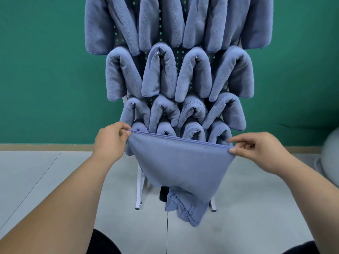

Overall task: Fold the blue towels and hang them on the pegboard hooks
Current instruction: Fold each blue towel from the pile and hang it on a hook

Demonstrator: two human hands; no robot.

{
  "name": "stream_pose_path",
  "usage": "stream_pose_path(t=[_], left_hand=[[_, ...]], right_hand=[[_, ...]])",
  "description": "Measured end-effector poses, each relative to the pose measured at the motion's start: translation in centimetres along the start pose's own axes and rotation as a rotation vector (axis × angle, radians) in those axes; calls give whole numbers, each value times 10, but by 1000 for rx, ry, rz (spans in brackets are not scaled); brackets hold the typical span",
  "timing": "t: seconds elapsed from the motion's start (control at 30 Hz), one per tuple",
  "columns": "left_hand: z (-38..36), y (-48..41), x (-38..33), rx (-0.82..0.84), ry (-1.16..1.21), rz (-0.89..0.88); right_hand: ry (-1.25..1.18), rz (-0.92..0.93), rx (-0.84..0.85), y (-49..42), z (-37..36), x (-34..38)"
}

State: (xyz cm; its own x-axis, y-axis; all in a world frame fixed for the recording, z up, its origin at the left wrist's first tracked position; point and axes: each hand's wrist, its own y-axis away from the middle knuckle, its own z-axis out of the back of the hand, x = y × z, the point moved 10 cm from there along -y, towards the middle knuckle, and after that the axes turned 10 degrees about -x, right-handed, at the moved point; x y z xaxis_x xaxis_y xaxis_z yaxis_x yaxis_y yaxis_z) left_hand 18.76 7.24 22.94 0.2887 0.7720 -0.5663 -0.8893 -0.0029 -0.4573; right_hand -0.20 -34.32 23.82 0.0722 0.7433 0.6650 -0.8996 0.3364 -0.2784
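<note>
mid-fold, one towel (pixel 179 162) in the air in front of the pegboard (pixel 177 53), which sits at 12 o'clock from me. left hand (pixel 110 142) pinches the top edge at the towel's 9 o'clock corner, thumb and fingertips (pixel 126 133) closed on the hem. right hand (pixel 256 149) pinches the 3 o'clock corner the same way, other fingers loosely curled. hem is doubled and pulled taut between the hands, slightly lower on the right. body hangs as a pouch toward 6 o'clock, with a bunched tail (pixel 185 208) dangling below it, clear of the floor (pixel 55 180) as far as i can tell. so the fold isn't clean yet. how i'd do it: level the two corners, hold tension on the hem, shake once so the tail drops straight, then bring the hands together to halve it with edges matched before going to a hook. narrow strip is the target, judging by the hung towels (pixel 159 76) draped over their hook tips (pixel 196 57) in rows at 12 o'clock. risk: the loose tail gets folded in crooked and makes a lump, or brushes the stand leg (pixel 139 187) at 6 o'clock. every hook i can see is loaded. can't tell where a free one is, bottom row is partly hidden behind the towel.
</note>
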Motion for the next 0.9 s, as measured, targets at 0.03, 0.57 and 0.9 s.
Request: stream_pose_path(t=[0.03, 0.57, 0.9], left_hand=[[-1, 2, -4, 10, -15, -13], [-21, 19, -32, 287, 1028, 477], [-50, 50, -27, 168, 688, 605]], right_hand=[[144, 21, -27, -2, 1, -2], [-741, -311, -254, -4, 17, -25], [-686, -501, -360, 9, -10, -35]])
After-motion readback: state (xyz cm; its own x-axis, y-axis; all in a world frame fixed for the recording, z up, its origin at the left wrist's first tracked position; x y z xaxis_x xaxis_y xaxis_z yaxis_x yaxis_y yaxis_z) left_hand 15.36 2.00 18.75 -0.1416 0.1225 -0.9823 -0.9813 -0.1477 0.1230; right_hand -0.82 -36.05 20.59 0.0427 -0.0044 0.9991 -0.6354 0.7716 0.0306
